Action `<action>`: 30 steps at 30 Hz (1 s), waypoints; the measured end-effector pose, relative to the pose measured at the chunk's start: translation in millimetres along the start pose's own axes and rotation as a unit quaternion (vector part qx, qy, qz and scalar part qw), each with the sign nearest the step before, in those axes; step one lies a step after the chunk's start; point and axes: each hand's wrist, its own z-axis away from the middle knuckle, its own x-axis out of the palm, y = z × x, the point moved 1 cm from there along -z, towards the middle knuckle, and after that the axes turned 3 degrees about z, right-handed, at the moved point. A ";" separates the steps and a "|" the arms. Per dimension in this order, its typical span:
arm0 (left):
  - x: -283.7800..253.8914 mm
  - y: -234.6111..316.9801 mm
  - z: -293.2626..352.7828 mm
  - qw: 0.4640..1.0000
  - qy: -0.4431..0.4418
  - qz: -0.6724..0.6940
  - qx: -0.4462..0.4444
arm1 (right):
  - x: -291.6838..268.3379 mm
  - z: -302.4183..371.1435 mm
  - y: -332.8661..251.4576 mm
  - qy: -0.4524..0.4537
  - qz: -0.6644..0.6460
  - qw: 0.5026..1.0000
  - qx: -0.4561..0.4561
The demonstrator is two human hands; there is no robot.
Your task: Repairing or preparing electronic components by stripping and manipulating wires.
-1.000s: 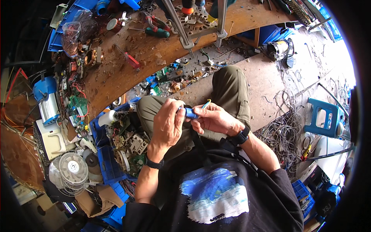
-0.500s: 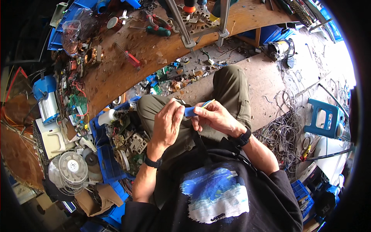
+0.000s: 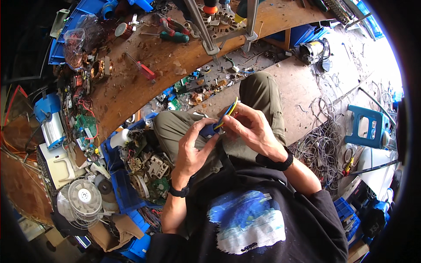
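Between the thumb and fingers of my left hand [image 3: 193, 142] is a short, dark blue cylindrical piece [image 3: 208, 130]. Yellow and blue wires [image 3: 230, 109] come out of its right end. My right hand [image 3: 252, 131] pinches these wires close to the piece, their tips pointing up and away from me. Both hands are over my lap, near each other, in front of my knees. What exactly the blue piece is cannot be made out, since fingers cover part of it.
A wooden bench [image 3: 118, 98] with a red-handled screwdriver [image 3: 145, 71], pliers [image 3: 173, 33] and a metal frame [image 3: 212, 48] is ahead. At left, a blue crate [image 3: 117, 179] holds scrap parts beside a fan [image 3: 84, 197]. Tangled cables [image 3: 320, 144] and a blue stool [image 3: 366, 127] are at right.
My right hand has shifted from the blue piece onto its wires, which now stand up more. The left hand has turned, its thumb and fingers wider around the piece.
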 end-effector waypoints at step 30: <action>30.4 33.3 -26.5 0.991 0.027 0.129 -0.020 | -13.4 2.0 16.0 -0.015 -0.322 0.946 -0.032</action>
